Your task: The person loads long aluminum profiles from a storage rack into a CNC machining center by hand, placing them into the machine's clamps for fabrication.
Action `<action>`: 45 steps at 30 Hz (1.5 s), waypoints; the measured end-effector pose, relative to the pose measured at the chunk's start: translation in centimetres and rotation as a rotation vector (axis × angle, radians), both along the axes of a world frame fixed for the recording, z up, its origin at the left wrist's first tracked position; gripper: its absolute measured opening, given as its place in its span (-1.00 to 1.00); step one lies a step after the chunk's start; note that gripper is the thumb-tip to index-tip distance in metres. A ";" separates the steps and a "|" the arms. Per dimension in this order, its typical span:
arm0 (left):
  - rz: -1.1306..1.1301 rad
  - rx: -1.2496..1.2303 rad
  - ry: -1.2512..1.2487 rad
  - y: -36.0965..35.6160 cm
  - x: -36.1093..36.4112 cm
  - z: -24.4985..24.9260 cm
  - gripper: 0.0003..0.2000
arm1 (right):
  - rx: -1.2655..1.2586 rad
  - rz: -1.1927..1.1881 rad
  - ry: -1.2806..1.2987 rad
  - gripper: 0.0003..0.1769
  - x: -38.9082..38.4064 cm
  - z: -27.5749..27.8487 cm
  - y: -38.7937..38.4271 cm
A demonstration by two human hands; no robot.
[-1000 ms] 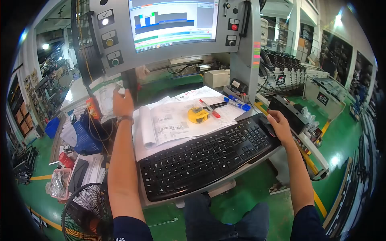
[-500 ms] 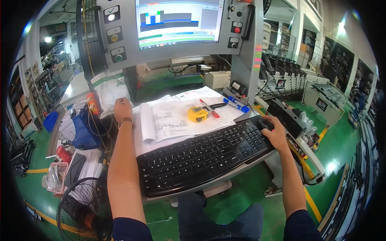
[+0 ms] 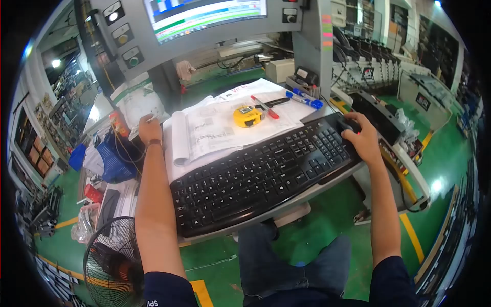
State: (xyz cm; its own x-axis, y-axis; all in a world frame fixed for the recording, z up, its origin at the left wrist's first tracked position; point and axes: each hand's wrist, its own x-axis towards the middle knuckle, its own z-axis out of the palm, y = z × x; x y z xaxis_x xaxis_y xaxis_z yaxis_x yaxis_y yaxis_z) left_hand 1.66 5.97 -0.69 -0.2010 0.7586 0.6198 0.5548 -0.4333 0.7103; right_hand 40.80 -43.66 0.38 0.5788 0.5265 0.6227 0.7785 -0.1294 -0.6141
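My right hand (image 3: 362, 137) is curled over a dark mouse (image 3: 349, 124) at the right end of the black keyboard (image 3: 255, 176). Left of the papers (image 3: 209, 125), my left hand (image 3: 150, 129) has its fingers curled beside a white and green bag (image 3: 139, 100); what they hold, if anything, is too small to name. A yellow tape measure (image 3: 247, 116) lies on the papers, next to a red pen (image 3: 266, 107) and a black pen (image 3: 276, 103). Blue markers (image 3: 305, 99) rest at the papers' right edge.
Above the desk hangs a control panel with a lit screen (image 3: 204, 15) and buttons. A black fan (image 3: 113, 261) stands at the lower left, below a blue object (image 3: 120, 158) and a red can (image 3: 93, 193). Machinery (image 3: 378, 115) stands at the right.
The view has tilted downward and turned a little, so the screen sits higher in view. My right hand remains at the mouse and my left hand beside the bag.
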 end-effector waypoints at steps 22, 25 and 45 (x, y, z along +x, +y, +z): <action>0.003 0.072 0.031 3.6 -2.6 -1.1 -0.73 | 0.010 0.014 0.069 -0.52 -0.1 0.9 -1.0; 0.060 0.050 0.028 1.3 -1.7 0.3 -0.75 | 0.023 0.000 0.052 -0.52 0.3 0.3 -1.2; 0.094 0.082 0.101 -0.3 -1.8 0.3 -0.76 | 0.018 0.017 0.062 -0.55 -0.4 0.7 -1.0</action>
State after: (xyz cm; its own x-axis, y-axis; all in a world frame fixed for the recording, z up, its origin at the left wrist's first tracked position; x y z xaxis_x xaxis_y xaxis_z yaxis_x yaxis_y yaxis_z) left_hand -0.11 5.69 -0.35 -0.2024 0.6854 0.6994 0.6628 -0.4299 0.6131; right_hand 40.38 -44.65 1.09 0.6073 0.5253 0.5960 0.7412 -0.1047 -0.6630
